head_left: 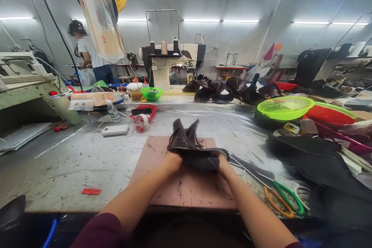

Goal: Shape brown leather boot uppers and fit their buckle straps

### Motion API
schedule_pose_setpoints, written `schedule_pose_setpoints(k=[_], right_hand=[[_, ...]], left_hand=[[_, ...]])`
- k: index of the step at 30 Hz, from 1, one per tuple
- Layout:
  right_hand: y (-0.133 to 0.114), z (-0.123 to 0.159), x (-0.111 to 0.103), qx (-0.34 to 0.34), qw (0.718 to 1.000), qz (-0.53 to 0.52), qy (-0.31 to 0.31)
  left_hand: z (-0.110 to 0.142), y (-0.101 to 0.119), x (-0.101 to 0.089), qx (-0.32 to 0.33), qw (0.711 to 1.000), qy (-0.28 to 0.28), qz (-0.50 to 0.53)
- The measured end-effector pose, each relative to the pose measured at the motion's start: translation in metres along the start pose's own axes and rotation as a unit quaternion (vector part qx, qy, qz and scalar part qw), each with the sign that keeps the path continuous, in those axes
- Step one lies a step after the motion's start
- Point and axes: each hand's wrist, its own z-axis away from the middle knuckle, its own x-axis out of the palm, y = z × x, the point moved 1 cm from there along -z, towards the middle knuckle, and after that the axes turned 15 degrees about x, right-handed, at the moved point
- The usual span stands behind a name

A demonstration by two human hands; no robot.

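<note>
Pink cutting mat (186, 190), both hands gripping leather shoe upper (192, 149), scissors (276, 190) just right

White walls, 4 lit ceiling tubes (221, 20). Scratched grey bench (72, 162). Sewing machine (171, 60) behind. A person (90, 56) stands far left.

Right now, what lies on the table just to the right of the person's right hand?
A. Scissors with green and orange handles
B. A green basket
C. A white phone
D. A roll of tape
A: scissors with green and orange handles lie on the table beside the right hand, which grips the dark leather piece.
</note>
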Motion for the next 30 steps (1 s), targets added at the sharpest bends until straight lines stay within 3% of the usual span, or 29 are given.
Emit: schedule_pose_setpoints(k=[9,15,22,25,30], right_hand=[[-0.003,0.006,-0.001,-0.039,0.983,0.178,-0.020],[-0.019,0.016,-0.007,-0.065,0.981,0.181,-0.026],[-0.033,0.027,-0.009,-0.080,0.973,0.205,-0.063],[-0.036,0.028,-0.008,-0.091,0.968,0.229,-0.046],[-0.037,0.026,-0.009,-0.098,0.964,0.244,0.045]], left_hand=[[0.015,0.013,-0.027,0.059,0.996,-0.072,0.000],[-0.003,0.025,-0.032,0.041,0.995,-0.093,0.017],[-0.003,0.026,-0.029,0.072,0.990,-0.107,0.049],[-0.006,0.030,-0.028,0.075,0.991,-0.092,0.065],[-0.007,0.033,-0.025,0.112,0.986,-0.064,0.106]])
